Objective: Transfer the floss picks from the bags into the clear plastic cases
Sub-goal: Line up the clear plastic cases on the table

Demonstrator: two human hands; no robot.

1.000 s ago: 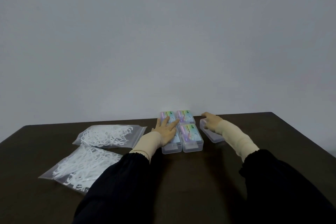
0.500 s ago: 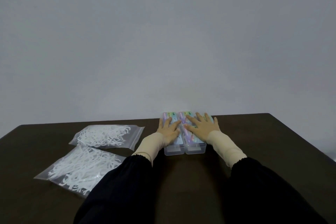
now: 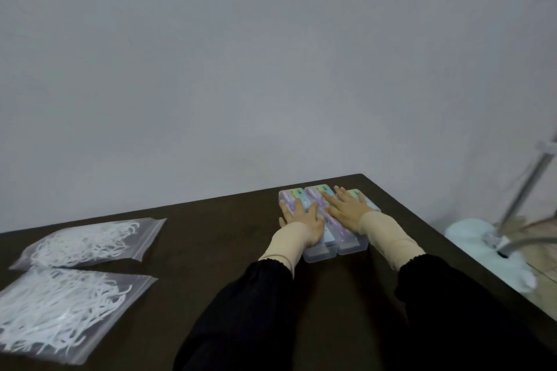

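Several clear plastic cases (image 3: 351, 245) with pastel labels sit packed side by side near the far right corner of the dark table (image 3: 217, 238). My left hand (image 3: 301, 217) lies flat on the left cases, fingers spread. My right hand (image 3: 346, 206) lies flat on the right cases, fingers straight and pointing away. Two sealed clear bags of white floss picks rest at the left: one farther back (image 3: 90, 241) and one nearer (image 3: 60, 313). Both bags are apart from my hands.
The table's right edge runs diagonally just right of the cases. Beyond it, on the floor, stands a metal stand (image 3: 524, 193) with a white base (image 3: 482, 238). A plain grey wall rises behind the table.
My right hand left a lone case at the right and came to rest on the grouped cases. The view has swung left, so cases and hands now sit further right in the frame.
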